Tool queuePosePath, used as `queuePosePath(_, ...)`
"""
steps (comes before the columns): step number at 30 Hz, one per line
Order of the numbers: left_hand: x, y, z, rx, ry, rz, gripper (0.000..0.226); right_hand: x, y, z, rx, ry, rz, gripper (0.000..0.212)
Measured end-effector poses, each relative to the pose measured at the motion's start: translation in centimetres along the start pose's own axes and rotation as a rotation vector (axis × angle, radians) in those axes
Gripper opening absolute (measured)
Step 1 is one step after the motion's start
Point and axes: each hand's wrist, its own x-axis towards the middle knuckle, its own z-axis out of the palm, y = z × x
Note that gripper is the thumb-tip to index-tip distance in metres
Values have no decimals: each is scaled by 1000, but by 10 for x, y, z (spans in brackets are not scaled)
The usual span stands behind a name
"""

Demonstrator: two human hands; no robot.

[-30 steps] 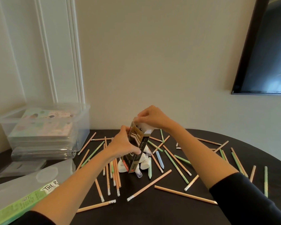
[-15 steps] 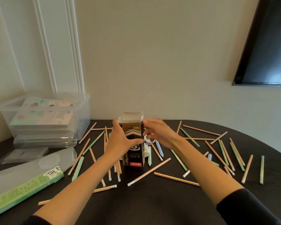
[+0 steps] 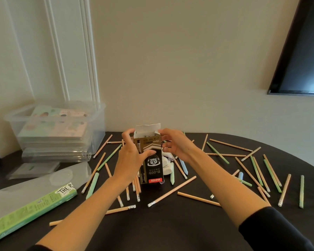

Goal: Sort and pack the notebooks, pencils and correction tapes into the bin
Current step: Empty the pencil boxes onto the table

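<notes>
— Where are the pencils?
— Lots of thin wooden and green pencils (image 3: 172, 191) lie all over the round black table (image 3: 170, 229), low in the picture and out to the right.
— And the hands?
— In the middle. The left hand (image 3: 130, 158) grips the left side of a tall black and gold cardboard box (image 3: 153, 165), thumb across its front. The right hand (image 3: 178, 145) holds its top right corner with bent fingers.
— Anything new?
— A moment ago the right hand was lower. Before that the box leaned over; now it stands straight, flap open.
— And behind?
— Small white correction tapes (image 3: 166, 164) just right of the box. At the upper left, pastel notebooks (image 3: 56, 129) sit stacked in the clear plastic bin (image 3: 98, 127).
</notes>
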Motion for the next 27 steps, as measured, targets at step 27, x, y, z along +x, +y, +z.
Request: queuePosePath(27, 17, -8, 8, 38, -191, 33, 44, -8, -2, -15, -97, 60, -122, 29)
